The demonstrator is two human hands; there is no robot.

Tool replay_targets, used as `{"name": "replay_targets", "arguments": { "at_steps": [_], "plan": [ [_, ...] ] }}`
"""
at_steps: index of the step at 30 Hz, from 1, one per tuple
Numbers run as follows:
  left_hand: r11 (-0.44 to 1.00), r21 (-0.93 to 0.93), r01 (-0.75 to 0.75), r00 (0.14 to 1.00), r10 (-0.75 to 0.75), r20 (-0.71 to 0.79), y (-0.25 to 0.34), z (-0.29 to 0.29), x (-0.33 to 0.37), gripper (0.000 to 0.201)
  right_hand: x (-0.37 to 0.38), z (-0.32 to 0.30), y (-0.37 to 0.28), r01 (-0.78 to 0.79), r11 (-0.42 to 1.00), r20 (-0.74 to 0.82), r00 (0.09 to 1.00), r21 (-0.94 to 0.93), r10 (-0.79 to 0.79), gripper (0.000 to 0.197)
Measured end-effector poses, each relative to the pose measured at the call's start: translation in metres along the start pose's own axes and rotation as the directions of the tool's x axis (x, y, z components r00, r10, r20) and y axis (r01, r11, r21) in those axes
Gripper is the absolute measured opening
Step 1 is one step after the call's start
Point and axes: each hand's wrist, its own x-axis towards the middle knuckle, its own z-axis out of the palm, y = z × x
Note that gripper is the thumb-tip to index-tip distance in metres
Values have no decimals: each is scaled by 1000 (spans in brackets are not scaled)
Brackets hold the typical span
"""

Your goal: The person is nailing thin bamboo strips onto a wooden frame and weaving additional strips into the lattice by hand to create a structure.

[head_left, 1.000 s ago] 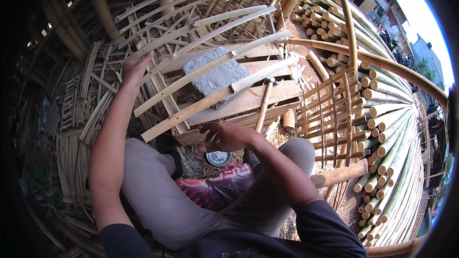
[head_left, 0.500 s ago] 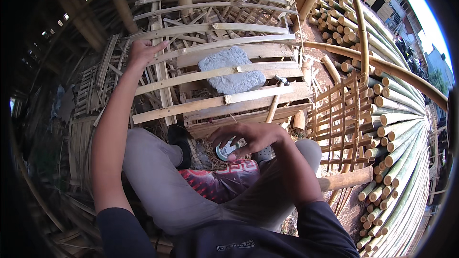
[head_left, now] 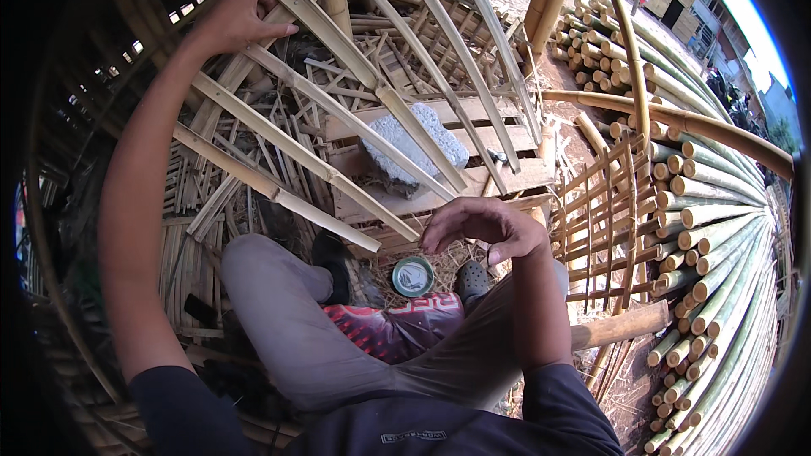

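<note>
Bamboo-slat frame [head_left: 401,112] stretches rightward from the left hand [head_left: 241,21], curled around its edge; right hand [head_left: 494,224] half-curled, empty; below-left of it, a round green tin [head_left: 430,279] holds indistinct pale pieces.

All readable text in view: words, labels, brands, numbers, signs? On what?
Red-and-dark printed cloth: large pale lettering; I won't copy it out.
Dark short-sleeved shirt: small pale lettering in a rectangular outline, too small to read reliably.
No other lettering I can make out.
</note>
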Motion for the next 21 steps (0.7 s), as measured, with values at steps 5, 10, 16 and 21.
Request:
{"name": "replay_targets", "arguments": {
  "at_steps": [5,10,16,21],
  "plan": [
    [950,298,-93,993,66,97,69,-23,-3,40,-19,-2,-16,313,938,-399,849,-147,-346,74],
    [865,421,-272,958,204,199,111,-5,-17,41,-38,-17,-18,-105,574,-582,77,-812,-809,33],
    [758,435,-485,874,403,272,130,33,-25,29,-27,-20,-21,-507,445,-540,48,-738,-840,92],
    [671,452,-588,807,453,378,153,44,-44,25,-34,-31,-17,-650,173,-401,220,-740,-889,111]
  ]
}}
